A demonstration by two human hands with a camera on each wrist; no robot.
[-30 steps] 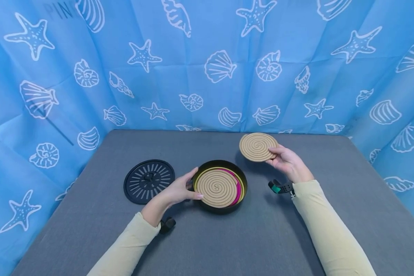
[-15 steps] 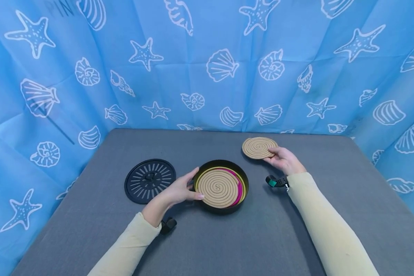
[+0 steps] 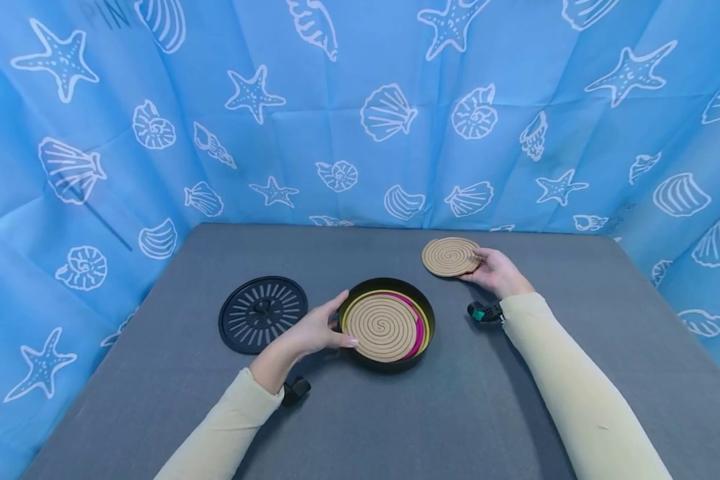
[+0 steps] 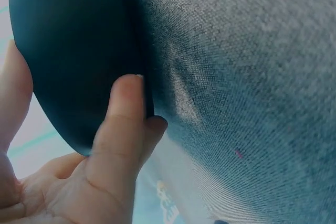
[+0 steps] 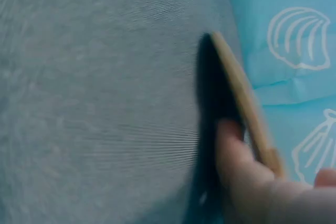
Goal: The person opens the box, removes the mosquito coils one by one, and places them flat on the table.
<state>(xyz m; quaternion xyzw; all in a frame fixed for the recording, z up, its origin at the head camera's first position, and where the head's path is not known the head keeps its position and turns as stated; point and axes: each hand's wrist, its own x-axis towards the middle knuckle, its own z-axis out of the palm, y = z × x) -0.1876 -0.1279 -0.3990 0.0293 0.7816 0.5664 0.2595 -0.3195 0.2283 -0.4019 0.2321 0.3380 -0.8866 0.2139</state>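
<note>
Holding one coaster (image 3: 449, 257) by its right side in the right hand (image 3: 498, 273), with fingers above and below, near the far edge of the bench (image 3: 456, 413), right of the middle; cannot tell about contact beneath. Gripping the pan (image 3: 387, 284) by its left side with the left hand (image 3: 312, 331), close to the bench's middle. Probably best to pinch lightly and only at the rim, leaving the coils unstrained. For lowering, would pay to bring the coaster flat, far and near sides down together, then draw the lower fingers out sideways rather than tip it. Better also to steady the pan without pressing the left thumb on the coils inside. Mind the far edge: not much room behind the coaster. Now count: two coasters in sight, including a second coaster (image 3: 381, 327) inside the pan; one pan; one lid (image 3: 240, 320), flat to the pan's left, toward the bench's left edge; at least one yellow item (image 3: 427, 327) and one magenta item (image 3: 420, 331) around the second coaster; two hands; one left strap (image 3: 296, 391) and one right strap (image 3: 491, 312).
</note>
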